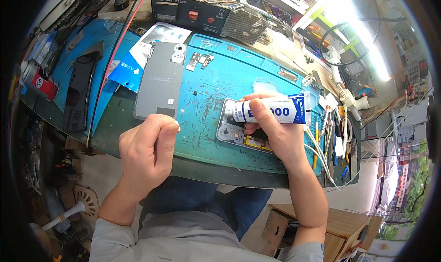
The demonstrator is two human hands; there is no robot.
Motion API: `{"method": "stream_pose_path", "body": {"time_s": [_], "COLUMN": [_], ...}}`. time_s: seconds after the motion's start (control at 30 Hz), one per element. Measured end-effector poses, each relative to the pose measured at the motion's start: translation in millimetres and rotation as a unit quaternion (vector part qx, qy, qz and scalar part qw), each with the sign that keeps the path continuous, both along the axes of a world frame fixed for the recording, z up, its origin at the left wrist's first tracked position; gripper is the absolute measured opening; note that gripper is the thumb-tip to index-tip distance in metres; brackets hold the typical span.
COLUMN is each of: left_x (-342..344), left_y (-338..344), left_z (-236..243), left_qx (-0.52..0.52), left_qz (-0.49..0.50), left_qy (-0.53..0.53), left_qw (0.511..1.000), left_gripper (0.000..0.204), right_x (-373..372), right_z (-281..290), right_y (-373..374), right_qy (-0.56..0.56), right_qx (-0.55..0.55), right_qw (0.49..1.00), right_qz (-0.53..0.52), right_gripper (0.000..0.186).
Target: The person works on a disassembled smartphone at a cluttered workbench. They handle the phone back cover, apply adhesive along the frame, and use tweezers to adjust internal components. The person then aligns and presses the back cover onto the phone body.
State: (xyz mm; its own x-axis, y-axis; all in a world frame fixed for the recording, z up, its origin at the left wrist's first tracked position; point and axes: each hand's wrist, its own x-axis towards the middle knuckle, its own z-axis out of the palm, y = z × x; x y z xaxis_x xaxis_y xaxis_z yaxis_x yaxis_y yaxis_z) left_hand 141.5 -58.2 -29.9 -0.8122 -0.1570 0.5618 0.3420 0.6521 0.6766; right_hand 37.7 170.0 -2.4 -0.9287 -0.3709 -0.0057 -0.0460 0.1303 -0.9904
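Observation:
My right hand (271,124) is closed round a white-and-blue glue tube (287,111), thumb on top, its narrow end toward the left. Under that hand lies an opened phone (225,132) with its inside facing up; hand and tube hide much of it. My left hand (149,145) is closed in a pinch near the mat's front edge. Between thumb and forefinger a small white cap with a thin pin (182,123) pokes out, mostly hidden by the fingers. Just beyond this hand rests a grey phone back cover (158,85) with a camera ring at its far corner.
A blue repair mat (202,96) covers the bench. Small circuit boards (200,60) lie behind the cover. At left are a dark phone (80,94) and a red can (42,82). Tools and cables (333,128) crowd the right edge; a black power unit (190,16) stands behind.

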Motion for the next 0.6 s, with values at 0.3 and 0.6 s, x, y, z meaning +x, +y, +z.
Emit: {"method": "stream_pose_path", "body": {"time_s": [0.3, 0.6], "left_x": [0.0, -1.9], "left_y": [-0.6, 1.3], "left_z": [-0.4, -2.6], "left_qx": [0.004, 0.015], "left_qz": [-0.004, -0.005], "left_qy": [0.002, 0.015], "left_qw": [1.0, 1.0], "left_gripper": [0.018, 0.023], "right_x": [0.6, 0.0], "right_z": [-0.2, -0.6], "right_y": [-2.6, -2.8], "right_qy": [0.011, 0.01], "right_qx": [-0.016, -0.006], "right_qw": [1.0, 1.0], "right_qz": [-0.014, -0.021], "right_gripper": [0.032, 0.031]}}
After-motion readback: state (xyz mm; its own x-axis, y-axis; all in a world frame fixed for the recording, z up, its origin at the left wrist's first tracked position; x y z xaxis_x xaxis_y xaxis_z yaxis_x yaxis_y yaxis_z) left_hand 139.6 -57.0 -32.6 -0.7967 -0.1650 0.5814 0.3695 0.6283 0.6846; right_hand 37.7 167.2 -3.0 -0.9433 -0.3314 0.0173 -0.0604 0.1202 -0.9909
